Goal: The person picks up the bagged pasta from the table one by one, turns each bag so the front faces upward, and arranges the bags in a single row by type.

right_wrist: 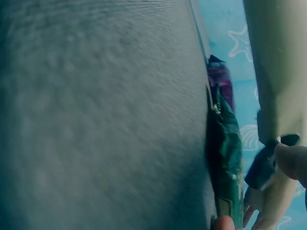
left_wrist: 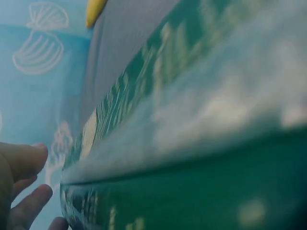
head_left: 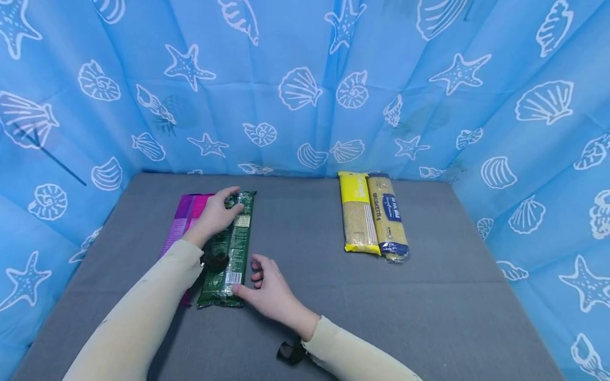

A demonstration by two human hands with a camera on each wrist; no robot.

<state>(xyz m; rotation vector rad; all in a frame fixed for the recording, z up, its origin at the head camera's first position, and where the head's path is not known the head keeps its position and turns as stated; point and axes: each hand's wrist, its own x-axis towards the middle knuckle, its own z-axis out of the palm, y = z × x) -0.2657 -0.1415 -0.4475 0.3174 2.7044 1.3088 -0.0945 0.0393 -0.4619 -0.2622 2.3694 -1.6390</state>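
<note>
A green plastic packet (head_left: 236, 241) with a barcode lies lengthwise on the left of the table in the head view. Over its far end is my left hand (head_left: 216, 214), thumb and fingers spread apart; part of the packet is hidden beneath that hand and wrist. My right hand (head_left: 274, 293) is at the near right side, its thumb tip at the packet's edge by the barcode and its fingers loosely bent beside it. Left of the green packet, and partly covered by the left arm, lies a purple and pink packet (head_left: 178, 227).
On the right of the grey table (head_left: 305, 317), a yellow-ended spaghetti packet (head_left: 357, 211) lies alongside a blue-labelled spaghetti packet (head_left: 388, 217). A blue curtain (head_left: 305, 132) with shell prints hangs behind the table and along both sides.
</note>
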